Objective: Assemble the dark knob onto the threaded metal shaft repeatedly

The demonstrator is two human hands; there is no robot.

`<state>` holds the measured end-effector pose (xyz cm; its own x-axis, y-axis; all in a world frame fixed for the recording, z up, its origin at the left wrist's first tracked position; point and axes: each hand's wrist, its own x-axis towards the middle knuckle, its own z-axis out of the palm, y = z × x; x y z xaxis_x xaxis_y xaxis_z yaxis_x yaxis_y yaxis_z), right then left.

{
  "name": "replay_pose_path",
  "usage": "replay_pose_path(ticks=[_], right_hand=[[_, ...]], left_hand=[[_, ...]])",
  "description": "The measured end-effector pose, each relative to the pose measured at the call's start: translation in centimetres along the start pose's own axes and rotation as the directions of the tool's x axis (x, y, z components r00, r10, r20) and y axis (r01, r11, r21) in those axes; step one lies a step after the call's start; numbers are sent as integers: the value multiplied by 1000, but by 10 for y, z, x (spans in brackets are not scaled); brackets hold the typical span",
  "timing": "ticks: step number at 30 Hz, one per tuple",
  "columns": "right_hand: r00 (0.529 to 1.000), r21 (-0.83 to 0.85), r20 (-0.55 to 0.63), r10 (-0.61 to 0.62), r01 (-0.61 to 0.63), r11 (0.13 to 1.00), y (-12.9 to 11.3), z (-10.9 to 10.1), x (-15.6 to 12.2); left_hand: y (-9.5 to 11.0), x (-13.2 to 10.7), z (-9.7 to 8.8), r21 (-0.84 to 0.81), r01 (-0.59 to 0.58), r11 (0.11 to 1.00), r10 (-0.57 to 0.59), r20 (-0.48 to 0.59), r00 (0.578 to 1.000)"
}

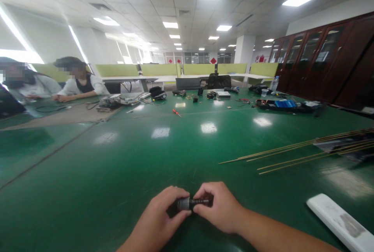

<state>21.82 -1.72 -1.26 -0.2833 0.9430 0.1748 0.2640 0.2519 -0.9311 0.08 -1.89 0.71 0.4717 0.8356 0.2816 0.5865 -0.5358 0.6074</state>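
Near the front of the green table, my left hand (163, 215) grips the wide grey end of a small cylindrical metal part (184, 204) between thumb and fingers. My right hand (220, 207) pinches the part's narrower, dark, ribbed shaft (201, 202) from the other side. The two hands nearly meet over the part, which lies about level from left to right. Fingertips cover some of it, and its exact kind cannot be made out.
Thin brass-coloured rods (280, 152) extend in from the right. A white oblong case (336, 220) lies at the lower right. Farther back are a red screwdriver (176, 112), a black tray (280, 105) and several tools. Two people (78, 82) sit at the left.
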Motion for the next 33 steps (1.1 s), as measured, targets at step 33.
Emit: replay_pose_path(ticks=[33], right_hand=[[999, 25, 8, 49, -49, 998, -4, -2, 0]], left_hand=[[2, 1, -3, 33, -33, 999, 34, -40, 999]])
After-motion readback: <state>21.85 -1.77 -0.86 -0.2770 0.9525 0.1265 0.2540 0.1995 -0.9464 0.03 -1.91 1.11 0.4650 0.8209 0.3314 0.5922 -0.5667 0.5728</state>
